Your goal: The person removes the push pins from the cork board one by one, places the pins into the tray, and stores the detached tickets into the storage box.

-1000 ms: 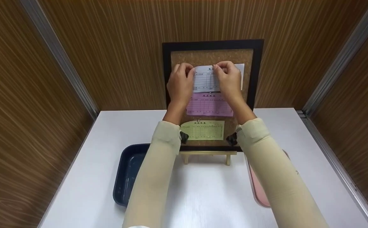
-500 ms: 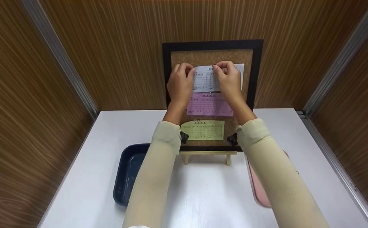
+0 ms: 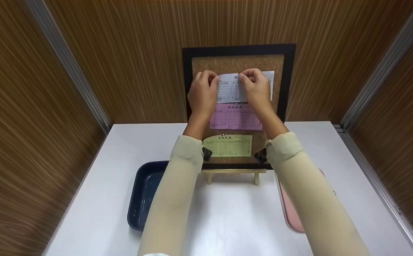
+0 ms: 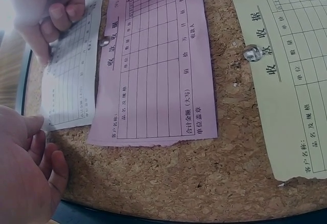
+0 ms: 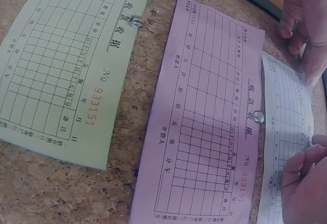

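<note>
A white receipt slip (image 3: 229, 90) lies against the upper part of a black-framed corkboard (image 3: 210, 64). My left hand (image 3: 202, 93) pinches its upper left corner between thumb and forefinger. At the middle of the slip's top edge, my right hand (image 3: 258, 89) holds a pushpin, mostly hidden by the thumb and fingertips. Below hangs a pink receipt slip (image 5: 199, 112), fixed by a clear pushpin (image 5: 259, 117) at its top. A yellow receipt slip (image 4: 291, 91) is lowest, with its own clear pushpin (image 4: 253, 53).
A small wooden easel (image 3: 233, 171) carries the corkboard on a white table (image 3: 227, 220). On the left stands a dark blue tray (image 3: 133, 202), partly behind the left sleeve. A pink tray (image 3: 291, 213) shows beside the right sleeve. Wood-grain panels (image 3: 121, 53) enclose the table.
</note>
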The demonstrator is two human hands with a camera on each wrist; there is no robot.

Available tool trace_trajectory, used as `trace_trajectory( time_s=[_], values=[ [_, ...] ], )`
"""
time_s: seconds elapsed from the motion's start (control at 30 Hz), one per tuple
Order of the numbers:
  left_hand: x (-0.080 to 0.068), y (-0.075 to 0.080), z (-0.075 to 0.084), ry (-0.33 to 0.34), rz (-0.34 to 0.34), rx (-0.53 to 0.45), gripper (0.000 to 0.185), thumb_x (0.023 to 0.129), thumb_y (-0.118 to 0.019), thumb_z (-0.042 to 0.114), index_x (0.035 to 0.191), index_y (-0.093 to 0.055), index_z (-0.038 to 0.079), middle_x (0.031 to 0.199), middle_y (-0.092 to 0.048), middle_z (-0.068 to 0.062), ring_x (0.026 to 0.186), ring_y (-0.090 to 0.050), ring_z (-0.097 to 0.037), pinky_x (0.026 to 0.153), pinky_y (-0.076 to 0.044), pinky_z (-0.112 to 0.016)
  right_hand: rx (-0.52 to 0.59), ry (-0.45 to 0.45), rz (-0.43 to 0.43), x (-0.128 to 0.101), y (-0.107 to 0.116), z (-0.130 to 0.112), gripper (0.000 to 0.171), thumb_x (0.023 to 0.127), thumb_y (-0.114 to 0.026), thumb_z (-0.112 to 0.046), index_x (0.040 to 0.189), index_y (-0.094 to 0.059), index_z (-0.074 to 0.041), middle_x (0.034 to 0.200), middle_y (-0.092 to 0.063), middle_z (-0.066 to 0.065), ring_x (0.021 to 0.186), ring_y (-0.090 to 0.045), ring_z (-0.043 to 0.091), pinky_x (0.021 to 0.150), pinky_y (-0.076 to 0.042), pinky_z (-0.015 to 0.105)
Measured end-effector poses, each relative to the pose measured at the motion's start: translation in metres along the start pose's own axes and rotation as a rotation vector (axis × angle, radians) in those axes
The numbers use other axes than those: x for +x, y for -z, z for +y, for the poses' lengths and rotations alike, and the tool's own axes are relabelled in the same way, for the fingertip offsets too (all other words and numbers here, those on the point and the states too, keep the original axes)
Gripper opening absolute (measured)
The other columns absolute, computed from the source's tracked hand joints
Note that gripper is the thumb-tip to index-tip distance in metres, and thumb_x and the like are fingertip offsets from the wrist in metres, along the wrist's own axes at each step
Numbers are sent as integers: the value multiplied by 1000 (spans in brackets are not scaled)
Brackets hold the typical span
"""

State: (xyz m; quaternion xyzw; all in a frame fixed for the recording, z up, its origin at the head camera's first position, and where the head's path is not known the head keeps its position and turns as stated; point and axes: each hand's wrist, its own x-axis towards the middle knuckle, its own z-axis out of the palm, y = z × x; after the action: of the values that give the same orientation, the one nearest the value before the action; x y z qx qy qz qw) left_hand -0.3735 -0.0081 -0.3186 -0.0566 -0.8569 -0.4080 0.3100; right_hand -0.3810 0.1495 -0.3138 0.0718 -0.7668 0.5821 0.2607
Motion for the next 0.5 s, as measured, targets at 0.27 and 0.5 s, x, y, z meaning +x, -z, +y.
trace_trajectory(
  time_s=[0.27,0.5],
  values=[
    [0,5,0,20,-1,-16,20,102,-60,37,107,-68,20,105,-63,4,93,-59,-10,81,-47,-33,102,-60,-40,-2,5,-3,10,99,-66,-17,98,-65,-7,73,-52,-5,66,-46,6,63,-36,22],
    [-3,8,1,48,-34,-45,21,102,-58,39,109,-68,22,105,-63,6,92,-59,-8,82,-45,-32,232,-63,-103,-6,15,-2,10,96,-69,-16,97,-65,-7,66,-49,-5,55,-41,6,51,-31,21]
  ],
)
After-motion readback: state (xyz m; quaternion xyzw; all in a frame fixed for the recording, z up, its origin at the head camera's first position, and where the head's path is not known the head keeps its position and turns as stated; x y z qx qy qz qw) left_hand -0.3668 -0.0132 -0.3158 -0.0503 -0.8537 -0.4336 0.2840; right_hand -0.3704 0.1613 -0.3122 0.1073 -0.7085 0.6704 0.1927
